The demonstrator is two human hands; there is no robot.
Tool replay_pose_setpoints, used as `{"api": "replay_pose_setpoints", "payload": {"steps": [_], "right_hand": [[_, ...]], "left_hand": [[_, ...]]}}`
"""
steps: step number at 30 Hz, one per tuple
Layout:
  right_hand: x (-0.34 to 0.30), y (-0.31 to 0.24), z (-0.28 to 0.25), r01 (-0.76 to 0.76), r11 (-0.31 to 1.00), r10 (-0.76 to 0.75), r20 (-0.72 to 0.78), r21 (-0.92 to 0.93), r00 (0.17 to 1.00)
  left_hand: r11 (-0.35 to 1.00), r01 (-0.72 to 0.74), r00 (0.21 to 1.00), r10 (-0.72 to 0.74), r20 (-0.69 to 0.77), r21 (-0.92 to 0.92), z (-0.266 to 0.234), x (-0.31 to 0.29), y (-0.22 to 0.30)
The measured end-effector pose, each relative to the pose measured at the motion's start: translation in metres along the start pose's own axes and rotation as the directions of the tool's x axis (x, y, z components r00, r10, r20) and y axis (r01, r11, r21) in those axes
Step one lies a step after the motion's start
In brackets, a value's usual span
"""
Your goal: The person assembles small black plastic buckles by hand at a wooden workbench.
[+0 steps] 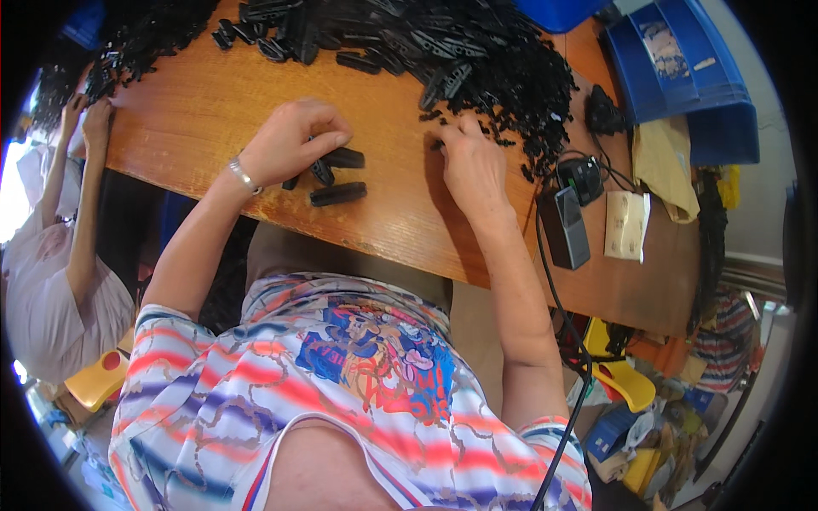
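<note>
My left hand point(294, 143) is curled over the table with a bracelet at its wrist, and a dark bit shows between thumb and fingers. Beneath it, partly covered, is a black plastic part point(322, 172). Another long black part point(344, 157) lies by the thumb, and a third black part point(338, 194) rests just nearer to me. To the right, my right hand point(474, 163) has its fingers pinched together at the near edge of a heap of small black pieces point(537, 111). A small dark piece shows at its fingertips, partly hidden.
Long black parts point(366, 34) are heaped across the far side of the wooden table point(396, 226). At the right are a black box-shaped device point(564, 228) with a cable, a tissue pack point(626, 226) and a blue bin point(724, 111). Another person's hands point(95, 119) work at far left.
</note>
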State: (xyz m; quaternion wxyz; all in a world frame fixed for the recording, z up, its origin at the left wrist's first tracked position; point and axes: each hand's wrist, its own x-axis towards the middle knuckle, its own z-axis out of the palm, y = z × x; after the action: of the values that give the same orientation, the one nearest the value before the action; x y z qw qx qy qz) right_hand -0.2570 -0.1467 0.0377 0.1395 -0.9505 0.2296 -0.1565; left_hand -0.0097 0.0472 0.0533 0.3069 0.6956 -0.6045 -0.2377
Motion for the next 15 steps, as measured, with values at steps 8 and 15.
{"api": "replay_pose_setpoints", "payload": {"steps": [8,15], "right_hand": [[0.003,-0.020,-0.009,0.005,1.000,-0.006,0.100,0.011,0.995],[-0.004,-0.026,-0.001,-0.030,0.940,0.025,0.018,0.340,1.000]], "left_hand": [[0.835,0.097,0.909,0.147,-0.389,0.542,0.011,0.075,-0.039],[0.748,0.100,0.916,0.189,-0.354,0.656,0.010,0.090,-0.035]]}}
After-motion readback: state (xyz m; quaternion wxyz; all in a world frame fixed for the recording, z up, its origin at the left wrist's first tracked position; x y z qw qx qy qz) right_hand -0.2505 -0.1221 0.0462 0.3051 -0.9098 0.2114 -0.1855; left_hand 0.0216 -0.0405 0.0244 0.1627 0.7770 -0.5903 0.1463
